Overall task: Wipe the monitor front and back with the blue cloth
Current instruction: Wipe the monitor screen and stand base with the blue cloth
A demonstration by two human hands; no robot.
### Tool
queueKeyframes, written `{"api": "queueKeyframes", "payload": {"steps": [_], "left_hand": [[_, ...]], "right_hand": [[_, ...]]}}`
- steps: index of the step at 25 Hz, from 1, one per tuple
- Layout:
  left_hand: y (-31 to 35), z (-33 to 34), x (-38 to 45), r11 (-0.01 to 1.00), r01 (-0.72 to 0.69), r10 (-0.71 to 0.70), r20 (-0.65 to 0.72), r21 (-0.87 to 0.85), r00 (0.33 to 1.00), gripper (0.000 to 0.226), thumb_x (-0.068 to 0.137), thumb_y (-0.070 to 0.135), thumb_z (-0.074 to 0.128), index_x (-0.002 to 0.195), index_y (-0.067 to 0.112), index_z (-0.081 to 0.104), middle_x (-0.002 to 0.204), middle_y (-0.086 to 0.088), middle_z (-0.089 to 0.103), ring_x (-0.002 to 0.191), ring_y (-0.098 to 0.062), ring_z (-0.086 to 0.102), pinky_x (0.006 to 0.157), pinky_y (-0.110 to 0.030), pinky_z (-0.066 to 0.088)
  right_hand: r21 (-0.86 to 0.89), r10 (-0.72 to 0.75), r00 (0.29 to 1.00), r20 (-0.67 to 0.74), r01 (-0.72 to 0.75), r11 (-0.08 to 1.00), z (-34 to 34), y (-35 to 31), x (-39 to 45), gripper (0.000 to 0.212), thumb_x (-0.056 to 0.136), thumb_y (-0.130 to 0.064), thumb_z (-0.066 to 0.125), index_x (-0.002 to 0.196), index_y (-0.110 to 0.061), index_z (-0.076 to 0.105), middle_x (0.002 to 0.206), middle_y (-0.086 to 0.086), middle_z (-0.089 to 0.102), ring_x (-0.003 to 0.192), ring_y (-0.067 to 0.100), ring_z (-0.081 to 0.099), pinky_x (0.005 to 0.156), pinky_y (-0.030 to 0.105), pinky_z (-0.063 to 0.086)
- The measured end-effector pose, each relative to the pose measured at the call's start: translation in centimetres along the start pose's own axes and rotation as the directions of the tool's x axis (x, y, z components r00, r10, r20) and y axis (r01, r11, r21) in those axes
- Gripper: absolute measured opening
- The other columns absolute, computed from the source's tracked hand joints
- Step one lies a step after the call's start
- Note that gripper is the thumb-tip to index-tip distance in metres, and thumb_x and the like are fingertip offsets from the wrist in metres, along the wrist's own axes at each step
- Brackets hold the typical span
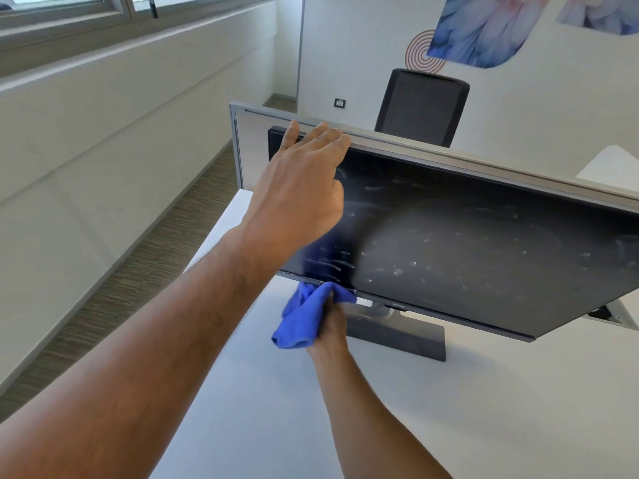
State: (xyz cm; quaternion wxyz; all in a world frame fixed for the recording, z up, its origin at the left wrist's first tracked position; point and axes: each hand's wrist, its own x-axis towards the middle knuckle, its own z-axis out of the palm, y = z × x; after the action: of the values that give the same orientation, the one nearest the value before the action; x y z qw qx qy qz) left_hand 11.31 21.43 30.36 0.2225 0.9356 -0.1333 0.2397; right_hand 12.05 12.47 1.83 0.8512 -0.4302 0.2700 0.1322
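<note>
Nearest us, our right hand [330, 326] has its grip closed around the bunched blue cloth [304, 316], which touches the bottom bezel of the BenQ monitor [484, 257] toward its left end. The monitor stands on its dark base [397, 340] on the white tabletop [449, 426]. Our left hand [304, 181] lies over the monitor's top left corner, its grip loose, fingers straight across the top edge. The screen is thick with smears and fingerprints. We judge the main risks to be these: pressing hard low on the monitor could tip or slide it on the base, and a wadded cloth may just spread the smears. Beyond the monitor stand a partition panel [249, 119] and a black office chair [422, 105].
</note>
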Motion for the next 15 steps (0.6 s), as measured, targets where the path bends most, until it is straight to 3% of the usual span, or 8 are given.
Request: {"api": "queueKeyframes", "payload": {"steps": [1,3,4,6,8,10,12,15], "left_hand": [[0.1,0.1,0.0,1.000,0.001,-0.001,-0.001,-0.003,1.000,0.059,0.088,-0.001,0.049,0.146,0.006,0.051,0.153,-0.006,0.051,0.150,-0.022,0.036,0.128,-0.040,0.005],[0.0,0.2,0.0,1.000,0.006,-0.006,-0.006,-0.011,1.000,0.061,0.085,-0.001,0.048,0.146,0.005,0.051,0.152,-0.007,0.051,0.150,-0.023,0.035,0.127,-0.040,0.005],[-0.1,0.2,0.0,1.000,0.010,-0.010,-0.010,-0.013,1.000,0.062,0.084,-0.001,0.047,0.145,0.005,0.051,0.152,-0.006,0.052,0.150,-0.023,0.035,0.127,-0.039,0.005],[-0.2,0.2,-0.1,1.000,0.011,-0.012,-0.019,-0.011,1.000,0.064,0.082,-0.001,0.046,0.145,0.005,0.052,0.151,-0.005,0.053,0.150,-0.022,0.035,0.127,-0.039,0.006],[-0.2,0.2,-0.1,1.000,0.012,-0.012,-0.016,-0.015,1.000,0.063,0.082,-0.003,0.047,0.145,0.006,0.052,0.150,-0.004,0.053,0.150,-0.021,0.035,0.127,-0.038,0.006],[-0.2,0.0,-0.1,1.000,0.010,-0.010,-0.009,-0.022,1.000,0.062,0.084,-0.004,0.048,0.145,0.007,0.051,0.151,-0.003,0.052,0.150,-0.020,0.034,0.127,-0.037,0.005],[-0.2,-0.3,-0.2,1.000,0.007,-0.007,0.004,-0.022,1.000,0.061,0.087,-0.002,0.050,0.147,0.008,0.050,0.153,-0.004,0.051,0.151,-0.019,0.033,0.127,-0.036,0.004],[-0.3,-0.9,0.0,1.000,0.006,-0.005,0.027,-0.023,1.000,0.059,0.091,0.001,0.051,0.150,0.010,0.048,0.156,-0.004,0.048,0.151,-0.018,0.032,0.125,-0.032,0.000]], "right_hand": [[-0.060,0.009,0.994,0.105,-0.003,0.998,0.8,0.7,0.2,0.019,0.098,-0.032,0.055,0.085,-0.018,0.051,0.083,0.009,0.051,0.073,0.025,0.055,0.067,0.034,0.046],[-0.217,-0.098,0.995,0.028,0.102,0.971,3.0,0.9,-0.2,0.033,0.086,-0.027,0.059,0.073,-0.016,0.031,0.075,0.006,0.024,0.068,0.024,0.028,0.066,0.034,0.027],[-0.211,-0.102,0.993,0.055,0.112,0.971,3.6,1.2,-0.4,0.029,0.082,-0.023,0.059,0.073,-0.016,0.032,0.075,0.004,0.027,0.070,0.022,0.029,0.067,0.033,0.030],[-0.074,-0.010,0.973,0.231,0.028,0.997,5.7,1.8,-0.3,0.003,0.084,-0.015,0.054,0.082,-0.015,0.053,0.080,0.004,0.053,0.076,0.021,0.051,0.075,0.033,0.047],[-0.068,0.059,0.981,0.184,-0.047,0.997,5.6,2.0,0.1,0.008,0.088,-0.011,0.054,0.092,-0.013,0.061,0.087,0.005,0.064,0.082,0.022,0.062,0.077,0.034,0.054],[-0.124,0.062,0.988,0.139,-0.045,0.991,4.9,1.8,0.7,0.002,0.081,-0.015,0.057,0.080,-0.016,0.056,0.075,0.000,0.056,0.069,0.017,0.056,0.072,0.029,0.048],[-0.111,0.040,0.990,0.138,-0.024,0.993,3.3,1.4,0.7,0.013,0.082,-0.018,0.056,0.075,-0.015,0.046,0.075,0.003,0.042,0.070,0.021,0.045,0.072,0.030,0.039],[0.012,0.060,0.963,0.263,-0.066,0.998,1.4,0.8,0.9,0.024,0.092,-0.016,0.038,0.072,-0.022,0.026,0.067,-0.005,0.025,0.063,0.015,0.033,0.057,0.025,0.030]]}}
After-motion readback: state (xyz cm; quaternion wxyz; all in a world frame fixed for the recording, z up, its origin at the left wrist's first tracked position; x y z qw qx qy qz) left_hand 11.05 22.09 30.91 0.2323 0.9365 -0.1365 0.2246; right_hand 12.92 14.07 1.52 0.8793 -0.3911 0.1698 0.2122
